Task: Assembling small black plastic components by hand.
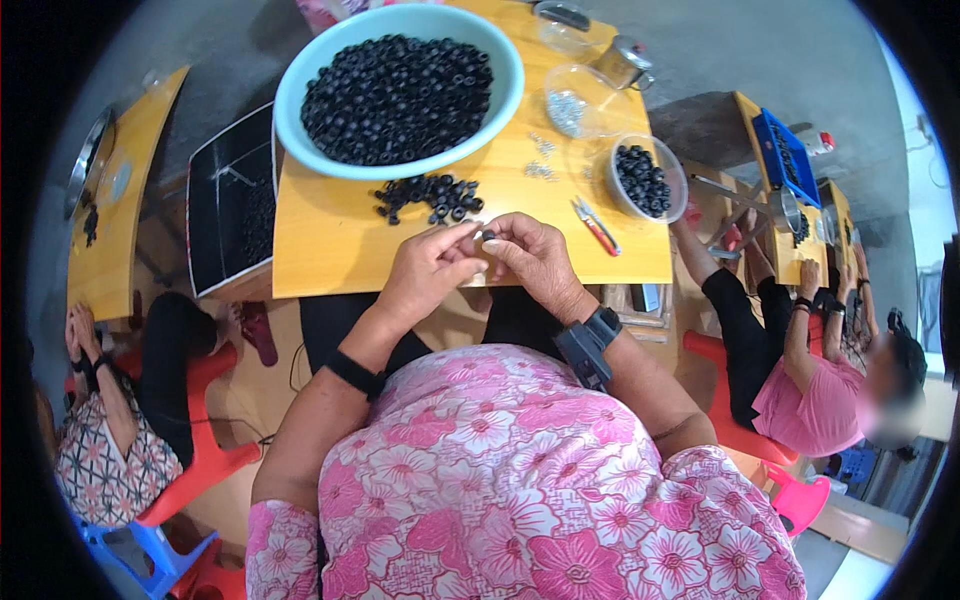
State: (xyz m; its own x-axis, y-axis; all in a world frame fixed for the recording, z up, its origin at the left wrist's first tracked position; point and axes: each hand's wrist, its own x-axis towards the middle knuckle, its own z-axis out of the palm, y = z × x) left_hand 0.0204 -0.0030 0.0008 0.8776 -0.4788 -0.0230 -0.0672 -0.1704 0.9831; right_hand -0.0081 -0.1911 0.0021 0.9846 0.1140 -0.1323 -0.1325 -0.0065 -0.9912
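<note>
Both my hands meet over the front edge of the yellow table (330,235). Between the thumb and fingers of my right hand (540,262) is a small black ring-shaped part (488,236). My left hand (428,272) is closed in a pinch right beside it; whatever its fingertips hold is too small to make out. Just beyond my hands lies a loose heap of similar black parts (440,192). Red-handled thread snips (598,228) rest to the right of my right hand.
A light-blue basin (290,110) full of black parts stands at the back. At right are a clear tub (677,190) of black parts, a dish (585,85) of small silvery pieces, loose silvery pieces (541,160) and a metal cup (625,62). People sit at tables on both sides.
</note>
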